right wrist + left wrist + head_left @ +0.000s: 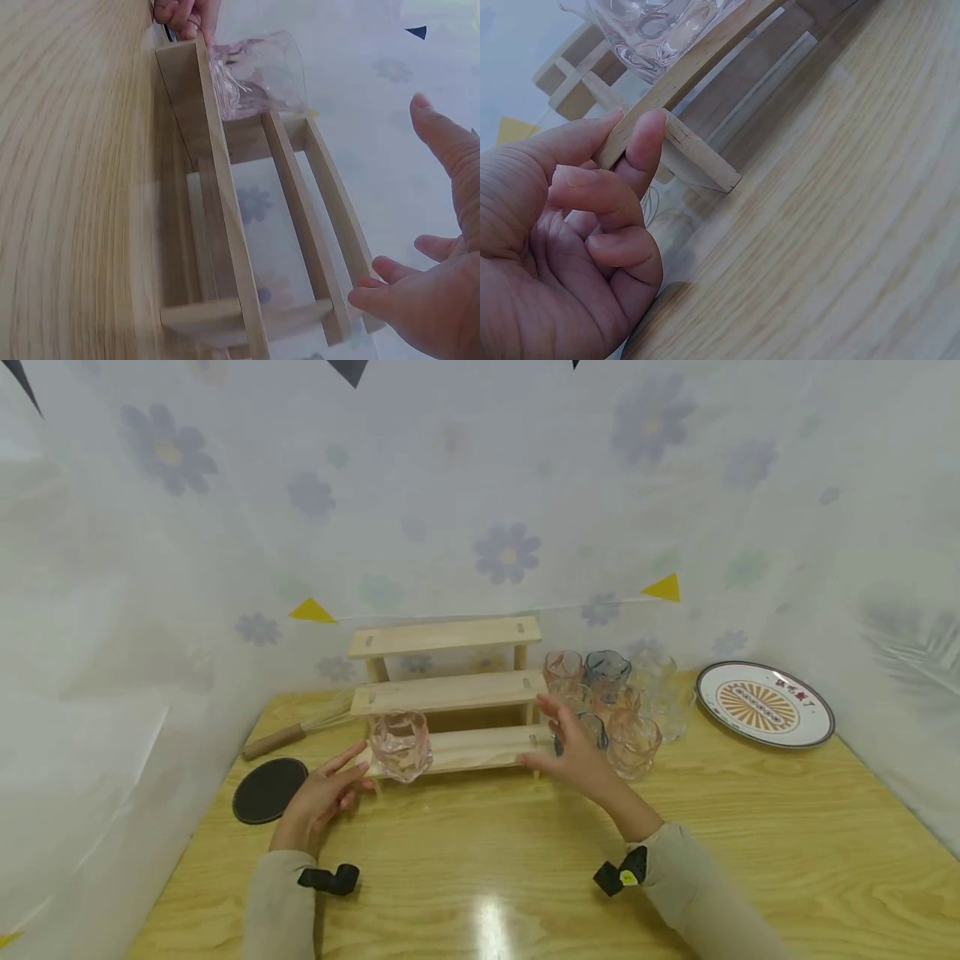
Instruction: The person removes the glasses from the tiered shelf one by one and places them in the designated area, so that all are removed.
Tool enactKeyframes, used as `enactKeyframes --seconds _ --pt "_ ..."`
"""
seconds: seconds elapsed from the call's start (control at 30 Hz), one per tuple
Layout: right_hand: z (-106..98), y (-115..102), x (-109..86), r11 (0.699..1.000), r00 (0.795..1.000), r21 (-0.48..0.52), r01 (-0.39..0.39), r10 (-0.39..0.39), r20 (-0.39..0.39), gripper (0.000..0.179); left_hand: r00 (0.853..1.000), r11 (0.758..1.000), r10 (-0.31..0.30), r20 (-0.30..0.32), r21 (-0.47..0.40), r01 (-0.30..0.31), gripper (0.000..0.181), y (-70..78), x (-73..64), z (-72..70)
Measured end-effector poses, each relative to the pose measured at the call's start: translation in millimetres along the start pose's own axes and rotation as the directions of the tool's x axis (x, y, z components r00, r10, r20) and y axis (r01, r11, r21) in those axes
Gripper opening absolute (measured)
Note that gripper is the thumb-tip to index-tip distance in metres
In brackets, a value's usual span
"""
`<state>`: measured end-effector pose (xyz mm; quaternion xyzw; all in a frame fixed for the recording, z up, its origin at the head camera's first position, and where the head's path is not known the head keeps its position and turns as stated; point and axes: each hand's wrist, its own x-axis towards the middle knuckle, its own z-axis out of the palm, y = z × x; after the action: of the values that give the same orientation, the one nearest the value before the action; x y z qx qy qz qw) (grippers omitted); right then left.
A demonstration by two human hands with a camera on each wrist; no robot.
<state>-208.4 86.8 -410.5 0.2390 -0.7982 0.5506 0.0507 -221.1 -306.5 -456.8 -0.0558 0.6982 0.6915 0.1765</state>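
A three-step wooden display rack [450, 692] stands on the table. On the left end of its lowest step sits a clear pinkish faceted glass [402, 747]. My left hand [321, 795] pinches that end of the step; in the left wrist view the thumb and forefinger [646, 142] meet at the board's edge, and the other fingers are curled. At the rack's right end, my right hand [581, 760] holds nothing, its thumb and fingers spread apart. From the right wrist view, the right hand [442, 292] appears beside the steps; whether it touches them I cannot tell.
Several pink, clear and blue-grey glasses [632, 745] crowd together right of the rack, partly behind my right hand. Farther right lies a patterned plate [806, 718]. To the left are a whisk with a wooden handle [273, 742] and a round black mat [268, 791].
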Motion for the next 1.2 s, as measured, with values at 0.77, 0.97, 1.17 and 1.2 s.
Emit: enactKeyframes --seconds 0.77,0.97,1.17,1.2 --pt "111.8 -19.3 69.7 0.995 0.955 0.048 -0.092 0.075 0.286 0.099 0.999 0.999 0.033 0.004 -0.002 -0.033 0.063 -1.3 2.9 -0.4" --pt "125.4 -22.6 77.2 0.985 0.951 0.091 -0.146 0.114 0.286 0.1 0.999 0.999 0.034 0.007 -0.006 -0.034 0.062 -0.3 2.0 -0.3" --pt "133.7 -19.6 80.5 0.969 0.953 0.166 -0.186 0.137 0.27 0.098 1.0 1.0 0.018 -0.003 -0.017 -0.018 0.062 -0.1 1.9 -0.1" --pt "134.9 -19.2 81.2 0.967 0.954 0.175 -0.186 0.136 0.268 0.098 1.0 1.0 0.014 -0.009 -0.022 -0.014 0.062 0.1 1.9 0.0"
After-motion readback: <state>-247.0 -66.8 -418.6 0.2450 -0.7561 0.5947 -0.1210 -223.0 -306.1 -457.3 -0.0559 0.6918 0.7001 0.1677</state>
